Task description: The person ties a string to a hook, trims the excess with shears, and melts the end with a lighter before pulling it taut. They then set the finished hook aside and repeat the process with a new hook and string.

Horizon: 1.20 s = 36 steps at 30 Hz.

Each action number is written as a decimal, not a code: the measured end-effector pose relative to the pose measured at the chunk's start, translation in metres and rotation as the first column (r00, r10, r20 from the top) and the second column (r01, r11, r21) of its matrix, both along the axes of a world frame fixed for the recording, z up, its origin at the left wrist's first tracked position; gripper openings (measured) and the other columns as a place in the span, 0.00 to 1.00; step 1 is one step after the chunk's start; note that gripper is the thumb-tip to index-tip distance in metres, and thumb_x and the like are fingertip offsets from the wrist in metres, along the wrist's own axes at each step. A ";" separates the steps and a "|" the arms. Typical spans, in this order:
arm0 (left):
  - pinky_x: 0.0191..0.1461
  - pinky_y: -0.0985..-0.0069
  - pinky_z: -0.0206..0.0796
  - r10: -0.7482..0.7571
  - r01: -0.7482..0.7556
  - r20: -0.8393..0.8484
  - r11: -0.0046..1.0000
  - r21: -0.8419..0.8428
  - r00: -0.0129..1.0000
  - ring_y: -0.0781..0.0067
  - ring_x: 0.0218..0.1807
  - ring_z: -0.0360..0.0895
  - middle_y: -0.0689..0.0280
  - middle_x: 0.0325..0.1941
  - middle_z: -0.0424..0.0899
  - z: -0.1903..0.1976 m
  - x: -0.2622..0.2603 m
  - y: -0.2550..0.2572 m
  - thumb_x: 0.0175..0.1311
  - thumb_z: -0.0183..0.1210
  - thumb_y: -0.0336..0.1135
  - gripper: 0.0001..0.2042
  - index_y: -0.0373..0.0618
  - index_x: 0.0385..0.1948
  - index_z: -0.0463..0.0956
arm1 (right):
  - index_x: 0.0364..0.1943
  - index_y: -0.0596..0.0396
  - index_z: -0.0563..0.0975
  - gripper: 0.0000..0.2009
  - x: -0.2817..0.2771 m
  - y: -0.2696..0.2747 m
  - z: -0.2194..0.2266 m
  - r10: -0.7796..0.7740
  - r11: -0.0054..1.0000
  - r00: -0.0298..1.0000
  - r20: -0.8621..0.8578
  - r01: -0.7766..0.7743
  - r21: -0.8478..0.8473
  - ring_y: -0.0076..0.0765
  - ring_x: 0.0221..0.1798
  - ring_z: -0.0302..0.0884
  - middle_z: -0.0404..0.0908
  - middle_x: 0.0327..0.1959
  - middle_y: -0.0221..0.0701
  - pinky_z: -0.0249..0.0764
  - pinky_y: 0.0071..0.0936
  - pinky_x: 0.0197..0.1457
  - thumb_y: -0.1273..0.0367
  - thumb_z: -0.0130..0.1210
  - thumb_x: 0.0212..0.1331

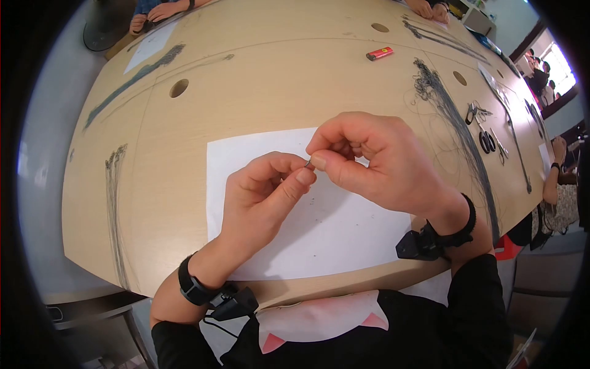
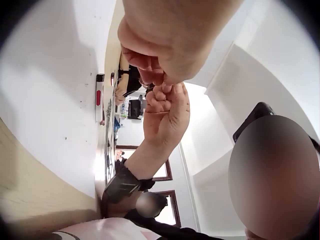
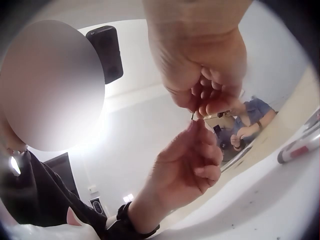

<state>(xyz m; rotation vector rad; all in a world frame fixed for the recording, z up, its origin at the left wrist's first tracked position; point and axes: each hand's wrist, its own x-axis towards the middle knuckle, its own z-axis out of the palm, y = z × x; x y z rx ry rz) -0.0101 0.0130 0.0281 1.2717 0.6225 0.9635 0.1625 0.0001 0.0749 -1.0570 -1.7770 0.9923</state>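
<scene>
The left hand [image 1: 261,200] and right hand [image 1: 384,163] are meeting above the white paper [image 1: 295,249], each pinching a tiny, thin dark piece [image 1: 307,164] between thumb and finger; the grip is hiding most of it. Dark strand bundles [image 1: 456,123] are lying on the surface [image 1: 166,154] to both sides, a red lighter [image 1: 380,53] beyond.

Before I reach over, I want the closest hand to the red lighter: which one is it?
Your right hand. It is on the near side of the red lighter, not touching it; your left hand is farther back and more to the left.
</scene>
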 end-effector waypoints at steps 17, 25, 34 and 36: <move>0.29 0.86 0.59 0.129 -0.108 0.205 0.988 -0.111 0.970 0.82 0.31 0.68 0.66 0.34 0.72 0.002 -0.007 0.008 0.58 0.47 0.31 0.05 0.42 0.31 0.69 | 0.30 0.59 0.74 0.07 -0.005 0.001 -0.004 -0.045 0.985 0.987 0.154 0.018 0.171 0.33 0.23 0.70 0.74 0.22 0.35 0.66 0.23 0.27 0.70 0.52 0.47; 0.32 0.86 0.66 0.379 -0.116 0.598 0.895 -0.430 0.706 0.77 0.39 0.71 0.66 0.33 0.73 0.008 -0.055 0.070 0.60 0.41 0.31 0.08 0.38 0.30 0.67 | 0.24 0.56 0.75 0.06 0.040 -0.007 0.036 -0.193 0.949 0.870 0.453 0.048 0.311 0.39 0.19 0.69 0.73 0.16 0.35 0.64 0.25 0.22 0.69 0.52 0.47; 0.16 0.87 0.50 0.502 -0.152 0.614 0.834 -0.531 0.610 0.85 0.16 0.57 0.74 0.17 0.64 -0.025 -0.095 0.107 0.58 0.43 0.29 0.05 0.41 0.24 0.65 | 0.25 0.61 0.75 0.09 0.093 -0.065 0.104 0.584 0.717 0.671 0.458 -0.690 0.096 0.32 0.25 0.72 0.76 0.23 0.35 0.68 0.21 0.32 0.72 0.44 0.53; 0.16 0.88 0.48 0.356 -0.023 0.616 0.877 -0.480 0.703 0.85 0.16 0.56 0.76 0.17 0.63 -0.018 -0.080 0.096 0.59 0.43 0.32 0.06 0.46 0.23 0.65 | 0.23 0.61 0.75 0.12 0.095 -0.062 0.109 0.936 0.278 0.290 0.199 -0.957 0.087 0.32 0.28 0.72 0.76 0.27 0.38 0.70 0.25 0.34 0.71 0.40 0.56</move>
